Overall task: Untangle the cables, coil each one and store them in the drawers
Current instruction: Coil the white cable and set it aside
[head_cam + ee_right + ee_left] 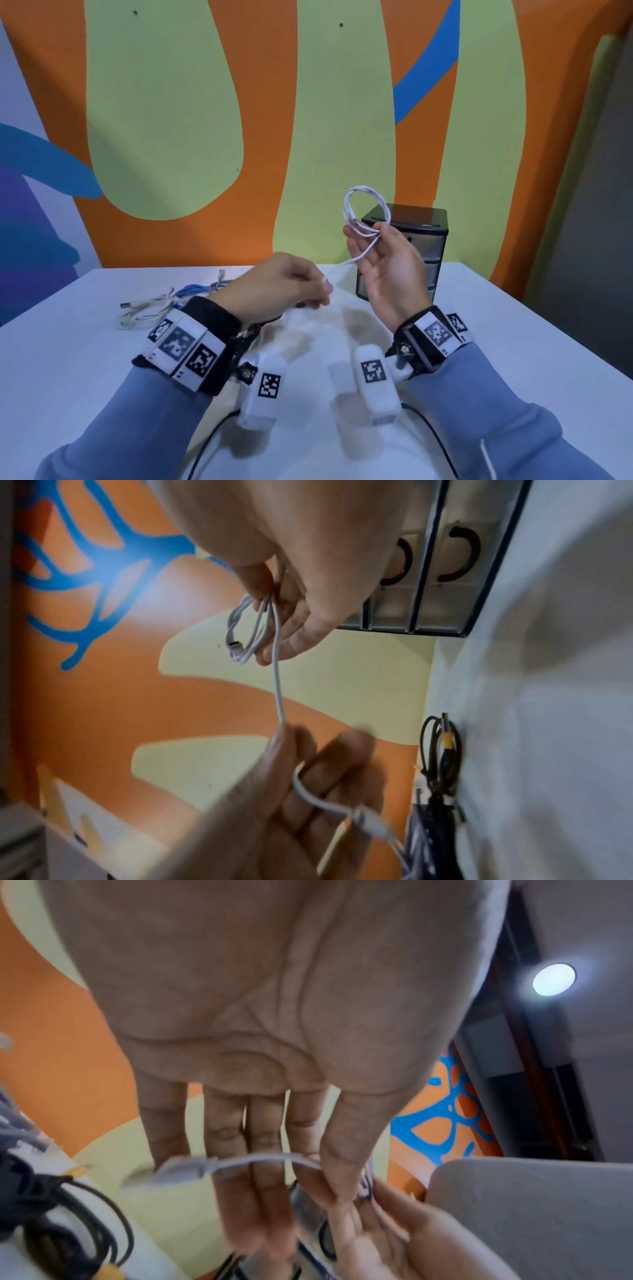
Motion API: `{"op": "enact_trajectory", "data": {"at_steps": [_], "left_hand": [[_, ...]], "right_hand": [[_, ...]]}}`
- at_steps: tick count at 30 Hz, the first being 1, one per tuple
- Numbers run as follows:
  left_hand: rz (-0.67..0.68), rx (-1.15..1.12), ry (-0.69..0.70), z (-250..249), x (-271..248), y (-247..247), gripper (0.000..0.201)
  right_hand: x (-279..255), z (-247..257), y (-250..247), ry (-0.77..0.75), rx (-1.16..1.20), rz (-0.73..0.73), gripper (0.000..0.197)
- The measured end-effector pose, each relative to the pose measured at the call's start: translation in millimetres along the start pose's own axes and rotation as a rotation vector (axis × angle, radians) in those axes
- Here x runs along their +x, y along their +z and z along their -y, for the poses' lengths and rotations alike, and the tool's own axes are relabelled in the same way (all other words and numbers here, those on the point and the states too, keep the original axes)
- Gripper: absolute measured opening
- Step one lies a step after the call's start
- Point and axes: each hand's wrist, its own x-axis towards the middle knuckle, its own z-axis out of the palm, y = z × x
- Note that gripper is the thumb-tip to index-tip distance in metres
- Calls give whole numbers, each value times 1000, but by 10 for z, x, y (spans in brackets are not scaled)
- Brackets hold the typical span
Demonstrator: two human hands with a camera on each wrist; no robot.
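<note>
On the white surface (85, 359), far left, one heap of loose cables (164, 305), cream, blue and grey, partly hidden by the left wrist. Left hand (277, 287), blurred, grip pinching the free end of one white cable (366, 212). Right hand (387, 267), palm up, grip holding its coil before one black drawer unit (428, 226), two drawers (441, 561) visible.

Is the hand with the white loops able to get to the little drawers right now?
Probably yes: the right hand is right in front of the drawers, nothing between, but its fingers hold the white cable.
</note>
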Motion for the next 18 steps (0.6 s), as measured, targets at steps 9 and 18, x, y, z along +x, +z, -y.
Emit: {"op": "enact_trajectory", "data": {"at_steps": [9,18], "left_hand": [[-353,-753,87,-75,-79,-365,19],[-339,-952,291,-79,-59,-341,22]], "right_hand": [[-23,-68,21,63,-303,73,22],[-75,-192,35,-58,-594,222,25]]}}
